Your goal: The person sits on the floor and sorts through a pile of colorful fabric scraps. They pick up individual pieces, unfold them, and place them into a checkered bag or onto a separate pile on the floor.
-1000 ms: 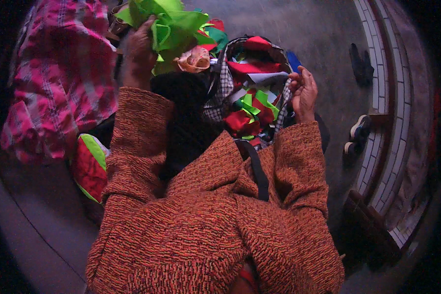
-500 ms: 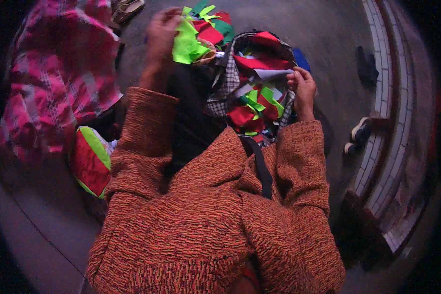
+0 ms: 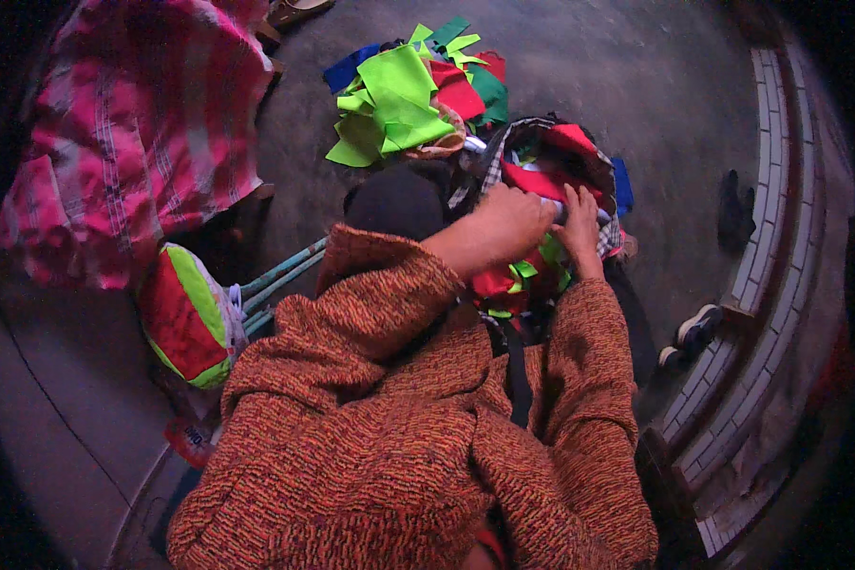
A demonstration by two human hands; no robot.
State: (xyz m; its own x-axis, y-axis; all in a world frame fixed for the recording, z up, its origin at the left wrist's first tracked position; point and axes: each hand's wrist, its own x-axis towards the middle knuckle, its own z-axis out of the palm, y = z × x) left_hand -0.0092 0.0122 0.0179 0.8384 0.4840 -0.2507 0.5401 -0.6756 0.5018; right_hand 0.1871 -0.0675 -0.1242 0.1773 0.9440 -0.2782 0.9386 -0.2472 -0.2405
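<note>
Presently, a checked bag [image 3: 541, 176] stuffed with red and green cloth scraps [image 3: 527, 280] is seen on the floor [image 3: 655, 85] before the person, its mouth turned upward and its long axis running away from the body. The left hand [image 3: 513, 218] is reached across, curled closed on a pale strip at the bag's opening. The right hand [image 3: 579, 223] is set just beside it, fingers bent onto the same strip. A loose heap of green scraps [image 3: 394, 109] is noted beyond, apart from both hands.
</note>
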